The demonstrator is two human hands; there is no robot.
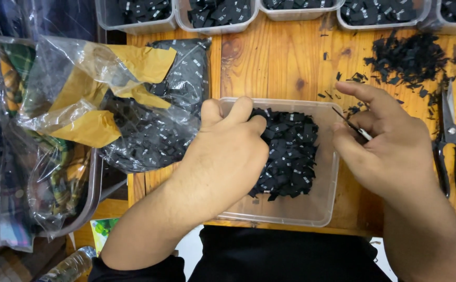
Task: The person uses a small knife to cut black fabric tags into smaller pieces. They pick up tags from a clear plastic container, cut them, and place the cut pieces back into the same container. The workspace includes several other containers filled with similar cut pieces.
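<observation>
A varnished, knotty wooden tabletop [285, 57] is filling the view, and a clear rectangular plastic tub [322, 201] is sitting at its near edge, holding a heap of small black woven fabric labels [290, 154]. The left hand [228, 151] is reaching into the tub from its left side, fingers curled and pressing down on the heap's upper left corner. The right hand [390, 141] is hovering over the tub's right rim, thumb and middle finger pinching a thin black label strip [352, 125] while the index finger is sticking out straight. Right of the tub, black-handled metal scissors [453, 143] are lying flat. Beyond the tub's far right corner, black fabric offcuts [408, 57] are lying scattered. Left of the tub, a crinkled clear plastic bag of more black labels [154, 133] is slumping open.
</observation>
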